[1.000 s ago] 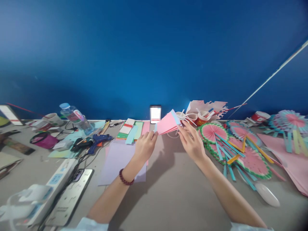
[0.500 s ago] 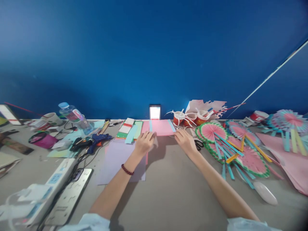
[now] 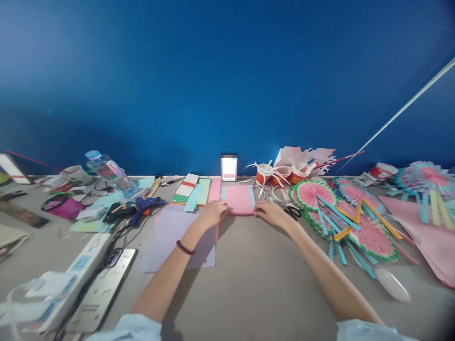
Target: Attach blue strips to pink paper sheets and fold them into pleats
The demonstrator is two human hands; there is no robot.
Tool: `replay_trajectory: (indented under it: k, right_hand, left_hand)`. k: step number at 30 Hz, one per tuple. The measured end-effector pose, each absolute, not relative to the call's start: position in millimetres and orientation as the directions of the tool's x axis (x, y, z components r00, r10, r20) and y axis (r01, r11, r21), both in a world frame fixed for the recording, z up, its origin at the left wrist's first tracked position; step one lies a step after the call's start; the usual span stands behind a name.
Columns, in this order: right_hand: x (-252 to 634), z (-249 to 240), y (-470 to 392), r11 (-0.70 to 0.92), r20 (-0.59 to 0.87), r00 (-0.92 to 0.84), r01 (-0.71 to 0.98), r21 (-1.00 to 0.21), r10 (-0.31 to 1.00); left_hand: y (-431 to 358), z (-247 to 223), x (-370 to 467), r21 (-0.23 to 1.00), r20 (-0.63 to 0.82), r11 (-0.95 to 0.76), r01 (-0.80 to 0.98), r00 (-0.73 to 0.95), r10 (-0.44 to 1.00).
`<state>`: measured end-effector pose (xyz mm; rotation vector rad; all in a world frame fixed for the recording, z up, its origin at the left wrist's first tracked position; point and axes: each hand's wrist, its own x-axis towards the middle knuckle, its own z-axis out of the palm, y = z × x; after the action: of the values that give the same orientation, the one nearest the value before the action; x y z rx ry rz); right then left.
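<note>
A pink sheet of paper (image 3: pixel 240 198) with light blue strips along its left and right sides lies between my hands, low at the table. My left hand (image 3: pixel 212 213) has its fingers closed at the near left corner of the pink paper. At the near right corner, the fingers of my right hand (image 3: pixel 271 212) pinch the same paper. Lilac paper (image 3: pixel 174 237) is spread under my left forearm. Black-handled scissors (image 3: pixel 294 213) lie just right of my right hand, partly hidden by it.
A propped phone (image 3: pixel 229 168) stands against the blue wall. To the right are pleated paper fans (image 3: pixel 316 194), red cups (image 3: pixel 263 175) and a white glue bottle (image 3: pixel 393 284). On the left lie a glue gun (image 3: pixel 144 206), a power strip (image 3: pixel 76 270), a phone (image 3: pixel 103 289) and a leaning bottle (image 3: pixel 112 170).
Both hands have brought the pink paper down and nearer to me. The bottom of the propped phone and the table behind the paper now show.
</note>
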<state>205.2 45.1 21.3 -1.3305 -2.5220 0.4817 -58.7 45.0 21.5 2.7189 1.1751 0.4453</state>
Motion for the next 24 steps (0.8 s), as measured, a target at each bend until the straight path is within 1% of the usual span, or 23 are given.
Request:
replay_trajectory:
  k: [5,7,9,13,15,17,19,21,24]
  right_hand:
    - [203,21,44,0.502,0.049,-0.545,0.73,-0.464,0.837]
    - [204,24,43,0.488,0.037,-0.541,0.724,-0.488,0.84]
    - [205,27,43,0.471,0.018,-0.541,0.715,-0.517,0.841]
    - [207,27,43,0.431,-0.022,-0.54,0.694,-0.576,0.841]
    - [208,25,45,0.408,-0.034,-0.529,0.691,-0.597,0.848]
    - [209,22,46,0.359,-0.043,-0.493,0.689,-0.63,0.869]
    - [209,18,46,0.31,-0.051,-0.452,0.684,-0.661,0.89]
    - [209,16,47,0.282,-0.054,-0.427,0.681,-0.676,0.902]
    - [209,13,48,0.268,-0.053,-0.411,0.681,-0.681,0.91]
  left_hand:
    - [40,14,-47,0.232,0.19,-0.696,0.68,0.67,0.718]
    - [40,13,-44,0.259,0.162,-0.678,0.688,0.661,0.733]
    - [40,14,-45,0.33,0.138,-0.638,0.696,0.632,0.762]
    - [40,18,-50,0.525,0.121,-0.525,0.67,0.551,0.826]
    - [40,18,-52,0.582,0.111,-0.49,0.649,0.534,0.838]
    - [41,16,-53,0.605,0.112,-0.483,0.633,0.533,0.839]
    - [43,14,-54,0.604,0.133,-0.496,0.623,0.536,0.834]
    - [43,13,-54,0.571,0.165,-0.529,0.628,0.544,0.823]
    - [42,12,-52,0.438,0.217,-0.618,0.653,0.59,0.778]
